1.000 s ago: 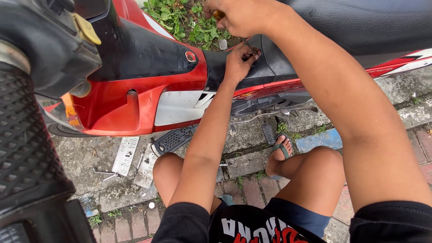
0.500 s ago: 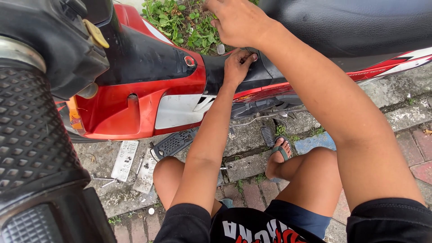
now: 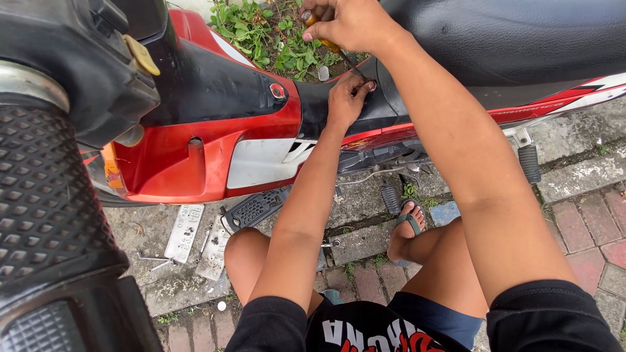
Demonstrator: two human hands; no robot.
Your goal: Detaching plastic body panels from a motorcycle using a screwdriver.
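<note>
A red, white and black motorbike (image 3: 215,153) stands in front of me, its black seat (image 3: 521,39) at the upper right. My right hand (image 3: 349,23) grips a screwdriver (image 3: 329,44) with a yellow handle; its dark shaft slants down to the black panel where seat and red body meet. My left hand (image 3: 349,98) rests on that panel, fingertips pinched around the screwdriver's tip. What lies under the tip is hidden by my fingers.
A black ribbed handlebar grip (image 3: 45,202) fills the left foreground. On the concrete below lie two pale number plates (image 3: 186,231), a black footrest (image 3: 251,210) and loose screws. Weeds (image 3: 267,32) grow behind the bike. My bent knees and sandalled foot (image 3: 407,225) are over brick paving.
The view has shifted and come closer. My right hand has come lower into view, showing the screwdriver handle. My left hand stays on the same spot at the panel.
</note>
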